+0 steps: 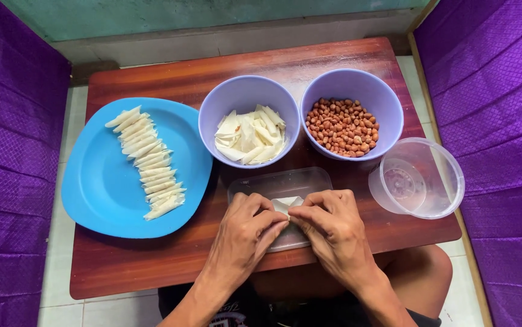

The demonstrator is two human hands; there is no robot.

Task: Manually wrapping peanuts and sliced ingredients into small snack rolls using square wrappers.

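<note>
White pastry wrapper point(286, 204) pinched between both hands at the near centre of the table; left hand point(246, 233) and right hand point(332, 225) meet fingertip to fingertip over it, fingers pressed together on its folded edges; only a small triangle of wrapper shows between them. Under the hands: a clear flat plastic lid point(279, 184) lying on the wooden table point(152, 254); wrapper rests on it. Just beyond, far centre: lilac bowl point(246, 97) with a loose stack of unfolded wrappers point(250, 136); right of it and just beside it, a second lilac bowl point(353, 85) of red-skinned peanuts point(342, 127). Right of the hands: clear plastic tub point(417, 177), tipped on its side, mouth toward the camera. Left: blue plate point(100, 181) carrying a row of rolled pastry sticks point(149, 162), running far to near, side by side. Purple cloth point(13, 151) hangs on both sides.
</note>
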